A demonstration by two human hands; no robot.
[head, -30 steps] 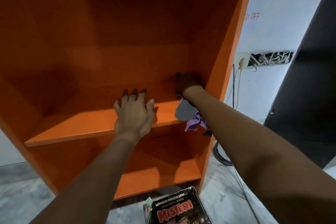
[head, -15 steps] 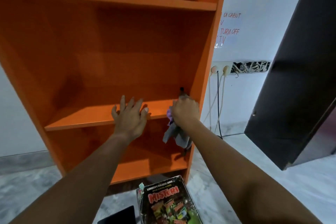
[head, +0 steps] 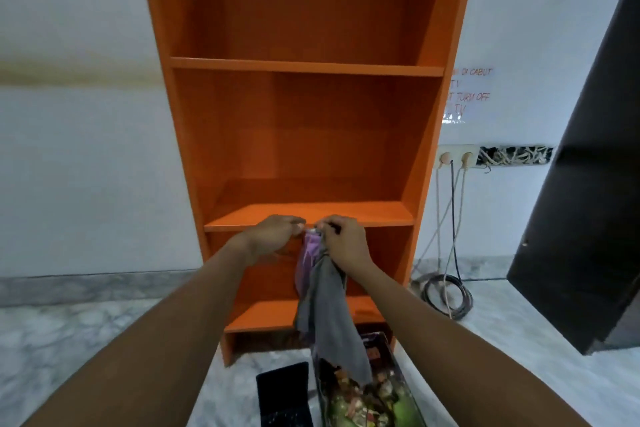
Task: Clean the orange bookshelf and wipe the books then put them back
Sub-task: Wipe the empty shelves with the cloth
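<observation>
The orange bookshelf [head: 304, 135] stands against the white wall with nothing on any of its shelves. In front of its middle shelf's edge my left hand [head: 277, 236] and my right hand [head: 346, 246] are side by side, both pinching the top of a grey and purple cloth [head: 325, 305]. The cloth hangs straight down between my arms. Below it on the floor lies a stack of books [head: 367, 395] with a colourful cover on top, partly hidden by the cloth. A black book [head: 284, 392] lies just left of the stack.
Right of the shelf a wall socket [head: 457, 156] has plugs in it, and cables run down to a coil [head: 450, 295] on the marble floor. A dark door or cabinet [head: 588, 184] leans in at the right. White wall and bare floor lie to the left.
I have backed away from the shelf, so more of it shows. My right hand drew the cloth out of the shelf corner. My left hand left the shelf board and took hold of the cloth's top.
</observation>
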